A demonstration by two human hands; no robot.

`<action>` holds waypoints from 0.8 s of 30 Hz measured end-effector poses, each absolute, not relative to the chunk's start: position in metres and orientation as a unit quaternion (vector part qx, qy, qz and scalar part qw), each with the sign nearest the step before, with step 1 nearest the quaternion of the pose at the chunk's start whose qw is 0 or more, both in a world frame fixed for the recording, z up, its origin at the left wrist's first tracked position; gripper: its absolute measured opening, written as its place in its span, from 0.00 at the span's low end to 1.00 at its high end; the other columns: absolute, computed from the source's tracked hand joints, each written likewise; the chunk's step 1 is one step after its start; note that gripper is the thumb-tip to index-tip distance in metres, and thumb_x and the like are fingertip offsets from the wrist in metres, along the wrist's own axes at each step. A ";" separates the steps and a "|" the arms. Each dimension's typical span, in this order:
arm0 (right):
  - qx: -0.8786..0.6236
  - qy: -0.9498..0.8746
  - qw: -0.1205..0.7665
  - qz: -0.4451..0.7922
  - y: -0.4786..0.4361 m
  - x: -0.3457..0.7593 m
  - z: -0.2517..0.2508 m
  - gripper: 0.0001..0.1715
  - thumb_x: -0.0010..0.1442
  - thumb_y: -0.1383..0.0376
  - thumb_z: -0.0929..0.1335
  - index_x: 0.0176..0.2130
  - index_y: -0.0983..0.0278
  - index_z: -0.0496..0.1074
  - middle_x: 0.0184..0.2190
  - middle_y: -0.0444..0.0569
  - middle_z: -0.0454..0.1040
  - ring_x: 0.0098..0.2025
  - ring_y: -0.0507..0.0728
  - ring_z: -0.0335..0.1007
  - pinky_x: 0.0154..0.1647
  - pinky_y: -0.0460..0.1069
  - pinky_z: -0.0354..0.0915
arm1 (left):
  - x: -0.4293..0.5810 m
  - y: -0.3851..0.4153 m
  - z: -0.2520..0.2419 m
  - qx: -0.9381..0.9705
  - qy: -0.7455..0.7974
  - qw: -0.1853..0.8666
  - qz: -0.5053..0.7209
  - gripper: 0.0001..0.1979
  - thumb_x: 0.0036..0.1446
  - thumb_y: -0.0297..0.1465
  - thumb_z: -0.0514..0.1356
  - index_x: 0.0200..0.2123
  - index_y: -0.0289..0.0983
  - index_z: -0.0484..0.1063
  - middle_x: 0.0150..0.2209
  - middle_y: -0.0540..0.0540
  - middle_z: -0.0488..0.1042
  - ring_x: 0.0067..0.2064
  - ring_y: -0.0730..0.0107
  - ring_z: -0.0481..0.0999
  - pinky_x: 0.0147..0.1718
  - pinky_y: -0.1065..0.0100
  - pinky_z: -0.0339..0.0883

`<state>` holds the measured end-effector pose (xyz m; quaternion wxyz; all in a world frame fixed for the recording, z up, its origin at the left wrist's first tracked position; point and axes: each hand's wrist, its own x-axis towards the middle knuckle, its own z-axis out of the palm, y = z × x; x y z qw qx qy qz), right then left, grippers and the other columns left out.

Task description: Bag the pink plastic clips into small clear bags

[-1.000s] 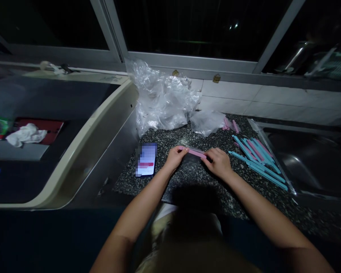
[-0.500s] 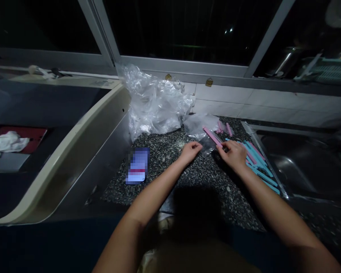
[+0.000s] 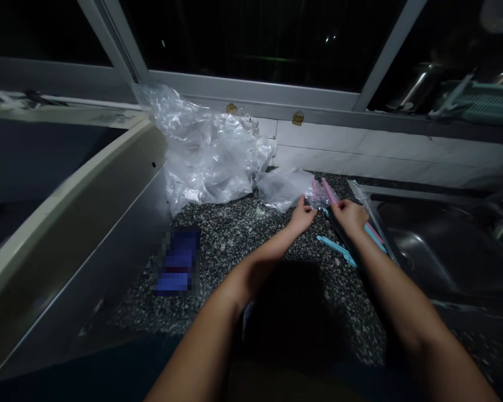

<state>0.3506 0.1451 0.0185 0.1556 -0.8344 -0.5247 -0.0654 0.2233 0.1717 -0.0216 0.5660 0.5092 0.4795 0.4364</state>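
My right hand [image 3: 351,218] pinches the lower end of a long, narrow pink bag clip [image 3: 330,191], which points up and away. Close to its left, my left hand [image 3: 302,216] has its curled fingers at the edge of a small clear plastic bag [image 3: 285,187]. The fingertips seem to grip the film, though the contact is hard to see. More pink clips [image 3: 317,188] show behind or through the bag. Blue clips [image 3: 336,249] lie on the counter below my right hand, and others, blue and pink, are partly hidden by that hand and forearm.
A large crumpled clear plastic sheet [image 3: 212,153] lies against the window wall. A blurred-out phone-like object [image 3: 178,262] rests on the speckled counter [image 3: 235,240]. To the left stands a cream-edged appliance [image 3: 88,184]; to the right is a metal sink [image 3: 427,240].
My left hand has moved right along the bag, closer to my right hand. The pink clip has swung more upright. Some blue clips now lie left of my right forearm. The view has shifted.
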 end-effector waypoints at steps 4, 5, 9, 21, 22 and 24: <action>-0.848 -0.515 0.118 -0.045 0.163 0.354 0.013 0.22 0.54 0.54 0.61 0.36 0.64 0.75 0.34 0.57 0.76 0.37 0.61 0.72 0.31 0.49 0.59 | 0.232 0.184 -0.024 0.561 0.502 0.537 0.380 0.32 0.48 0.26 0.58 0.58 0.33 0.56 0.47 0.39 0.71 0.42 0.67 0.72 0.44 0.67 0.62; -0.850 -0.512 0.111 -0.043 0.167 0.355 0.010 0.22 0.53 0.54 0.61 0.36 0.65 0.75 0.34 0.58 0.76 0.38 0.61 0.72 0.32 0.49 0.59 | 0.233 0.186 -0.024 0.570 0.506 0.530 0.372 0.30 0.49 0.26 0.58 0.57 0.32 0.57 0.48 0.38 0.71 0.43 0.67 0.72 0.45 0.67 0.62; -0.847 -0.522 0.091 -0.045 0.179 0.359 0.003 0.24 0.53 0.54 0.60 0.38 0.66 0.76 0.34 0.62 0.76 0.38 0.63 0.72 0.32 0.51 0.60 | 0.233 0.192 -0.026 0.589 0.510 0.509 0.365 0.27 0.49 0.25 0.57 0.55 0.31 0.60 0.48 0.37 0.70 0.44 0.65 0.72 0.47 0.66 0.61; -0.808 -0.578 0.056 -0.097 0.176 0.358 0.011 0.25 0.55 0.54 0.61 0.35 0.71 0.76 0.31 0.66 0.75 0.35 0.65 0.71 0.30 0.52 0.59 | 0.152 0.138 -0.011 0.708 0.516 0.397 0.272 0.15 0.51 0.29 0.57 0.42 0.31 0.71 0.41 0.40 0.74 0.37 0.65 0.73 0.43 0.65 0.65; -0.790 -0.595 0.073 -0.127 0.172 0.356 0.013 0.23 0.55 0.56 0.61 0.35 0.71 0.76 0.32 0.65 0.75 0.36 0.65 0.71 0.31 0.52 0.58 | 0.135 0.126 -0.008 0.724 0.524 0.367 0.259 0.14 0.51 0.30 0.56 0.42 0.32 0.71 0.41 0.40 0.73 0.39 0.64 0.72 0.43 0.65 0.65; -0.739 -0.636 0.125 -0.185 0.160 0.349 0.015 0.21 0.56 0.58 0.61 0.35 0.70 0.75 0.33 0.63 0.75 0.36 0.63 0.70 0.32 0.52 0.57 | 0.098 0.100 -0.001 0.756 0.540 0.278 0.243 0.16 0.52 0.34 0.56 0.42 0.33 0.71 0.43 0.39 0.71 0.43 0.61 0.71 0.46 0.63 0.62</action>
